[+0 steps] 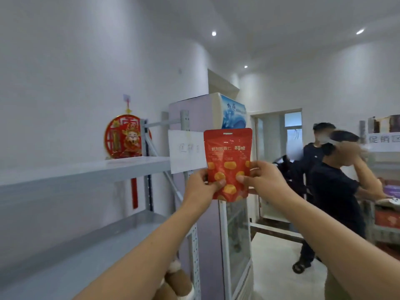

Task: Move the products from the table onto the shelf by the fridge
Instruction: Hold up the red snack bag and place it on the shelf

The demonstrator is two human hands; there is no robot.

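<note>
Glossy red plastic snack pouch [227, 148], shiny glare up top. Matt pale-grey metal shelf [86, 171], smooth boards. Plain white paper sheet [186, 152], flat and dull.

Bare shelf board [91, 169] lies open leftward; upright post [185, 135] and fridge [207, 118] stand right.

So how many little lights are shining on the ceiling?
3 ceiling lights: one top centre, one top right, one lower, above the fridge. Others may lie outside the view.
</note>
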